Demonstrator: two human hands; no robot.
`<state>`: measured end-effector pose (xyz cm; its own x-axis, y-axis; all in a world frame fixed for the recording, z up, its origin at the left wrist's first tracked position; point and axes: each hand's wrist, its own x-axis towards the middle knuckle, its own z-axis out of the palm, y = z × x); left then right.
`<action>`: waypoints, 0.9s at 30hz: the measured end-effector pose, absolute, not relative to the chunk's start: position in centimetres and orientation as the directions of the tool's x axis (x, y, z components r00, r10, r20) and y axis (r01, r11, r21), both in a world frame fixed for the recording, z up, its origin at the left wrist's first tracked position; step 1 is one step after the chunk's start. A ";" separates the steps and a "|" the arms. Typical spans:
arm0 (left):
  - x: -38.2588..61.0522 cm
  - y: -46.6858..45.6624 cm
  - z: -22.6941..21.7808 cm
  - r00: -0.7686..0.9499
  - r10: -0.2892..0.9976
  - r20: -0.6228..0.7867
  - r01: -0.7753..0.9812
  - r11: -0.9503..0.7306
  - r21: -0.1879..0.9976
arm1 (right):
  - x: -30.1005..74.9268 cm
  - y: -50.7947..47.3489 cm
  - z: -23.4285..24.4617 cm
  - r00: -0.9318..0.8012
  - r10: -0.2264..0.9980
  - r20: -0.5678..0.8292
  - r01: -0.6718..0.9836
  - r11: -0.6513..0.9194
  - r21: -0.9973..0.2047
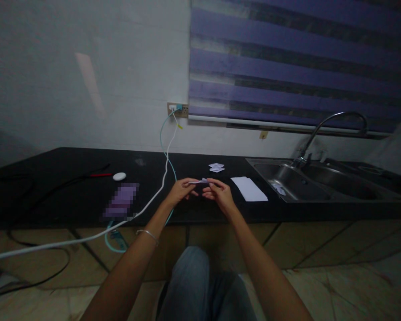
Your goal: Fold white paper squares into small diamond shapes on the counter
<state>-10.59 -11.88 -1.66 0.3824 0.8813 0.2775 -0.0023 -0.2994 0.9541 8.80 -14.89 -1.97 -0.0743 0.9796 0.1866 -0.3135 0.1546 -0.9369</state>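
Between my two hands is a small folded piece of white paper (200,181), held level just above the black counter. My left hand (183,191) pinches its left end between thumb and fingers. At the other end, my right hand (218,192) grips it with thumb and forefinger, the remaining fingers curled below. Beyond the hands lie folded paper pieces (216,167) with pointed ends. A stack of white paper strips (250,189) rests on the counter to the right of my right hand. The finer folds of the held paper are too small to make out.
A sink (321,196) with a curved tap (337,115) is at right, with white paper (278,189) at its left basin. A white cable (153,198) crosses the counter beside my left arm. Left are a blurred-out phone-like rectangle (122,199), a white round object (119,176) and a red stick (100,174).
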 end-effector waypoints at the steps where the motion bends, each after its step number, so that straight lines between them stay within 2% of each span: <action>1: -10.6 -11.8 -1.8 0.390 0.879 0.273 -0.012 -0.292 0.956 | 8.8 -14.9 -1.9 -0.072 0.978 0.194 -0.318 0.162 -0.934; 10: -10.7 -11.5 -1.9 0.438 0.854 0.282 -0.038 -0.295 0.955 | 8.7 -14.6 -2.3 -0.072 0.966 0.247 -0.250 0.223 -0.942; 14: -10.6 -11.7 -1.6 0.398 0.883 0.249 -0.018 -0.264 0.964 | 8.7 -14.4 -2.5 -0.067 0.961 0.269 -0.219 0.249 -0.943; 21: -10.7 -11.6 -1.8 0.386 0.879 0.279 -0.081 -0.269 0.960 | 8.5 -14.7 -2.1 -0.096 0.959 0.266 -0.239 0.237 -0.942; 27: -10.9 -11.5 -1.9 0.390 0.878 0.279 -0.095 -0.263 0.960 | 8.3 -14.8 -2.1 -0.064 0.955 0.288 -0.173 0.274 -0.946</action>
